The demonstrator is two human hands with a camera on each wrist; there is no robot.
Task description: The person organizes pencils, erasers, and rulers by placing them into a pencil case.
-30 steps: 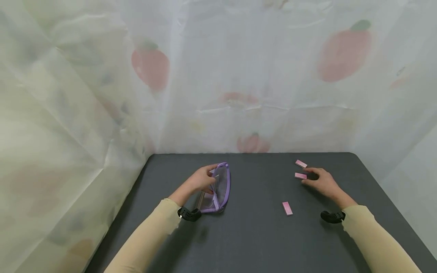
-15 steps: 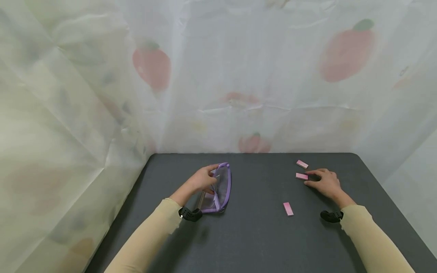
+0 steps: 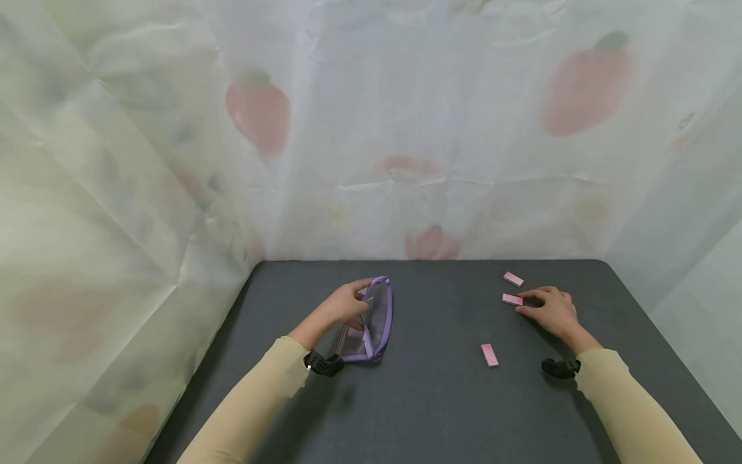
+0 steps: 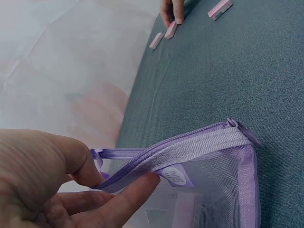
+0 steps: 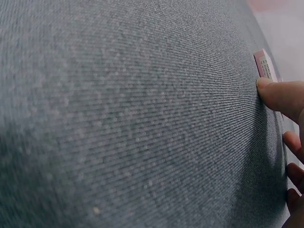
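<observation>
Mesh of the purple pouch [image 3: 373,319], lying left of centre on the dark table [image 3: 429,412], looks soft, light and floppy; its zipper edge is pinched between thumb and finger of the left hand [image 3: 342,307], the firmest place to hold. The small pink eraser [image 3: 512,299], stiff and probably light, is touched by the right hand [image 3: 551,311]; whether it is pinched cannot be told. Two more erasers [image 3: 489,354] lie nearby.

The left hand [image 3: 343,307] holds the purple mesh pouch [image 3: 373,320] while the right hand [image 3: 551,310] touches a pink eraser [image 3: 512,299].
</observation>
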